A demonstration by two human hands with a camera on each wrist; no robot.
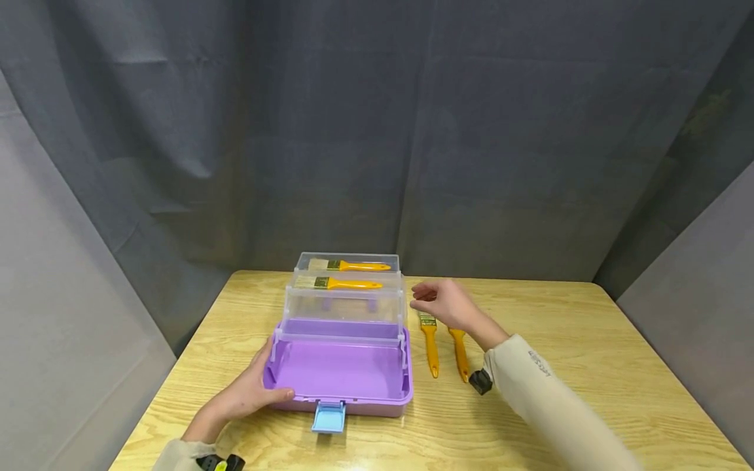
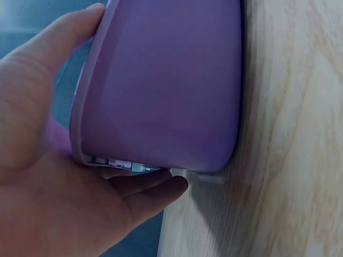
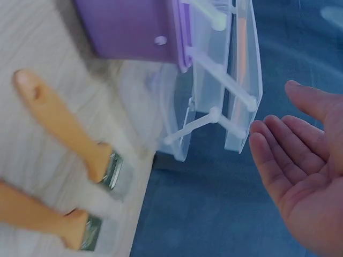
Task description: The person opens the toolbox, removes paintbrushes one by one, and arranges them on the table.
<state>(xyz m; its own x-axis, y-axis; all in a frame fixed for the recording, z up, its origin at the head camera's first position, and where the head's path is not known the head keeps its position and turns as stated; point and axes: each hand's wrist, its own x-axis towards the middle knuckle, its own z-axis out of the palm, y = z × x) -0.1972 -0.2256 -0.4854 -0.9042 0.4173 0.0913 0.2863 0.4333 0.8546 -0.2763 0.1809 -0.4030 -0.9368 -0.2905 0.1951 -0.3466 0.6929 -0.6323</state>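
Note:
A purple toolbox [image 1: 338,409] stands unfolded on the table, its clear tiered trays [image 1: 341,314] raised at the back. My left hand [image 1: 250,386] holds its front left corner, with the thumb on the front rim and the fingers along the side. One yellow-handled paintbrush [image 1: 362,267] lies in the topmost clear section and another paintbrush [image 1: 353,284] in the tier below. My right hand [image 1: 444,304] hovers empty just right of the trays, fingers slightly bent. Beneath it on the table are a paintbrush [image 1: 431,350] and a second paintbrush [image 1: 460,356], bristles away from me.
A light blue latch [image 1: 328,417] hangs down at the toolbox's front. The wooden table [image 1: 559,340] reaches to a dark curtain [image 1: 501,144] at the back. Pale grey panels [image 1: 71,294] flank both sides.

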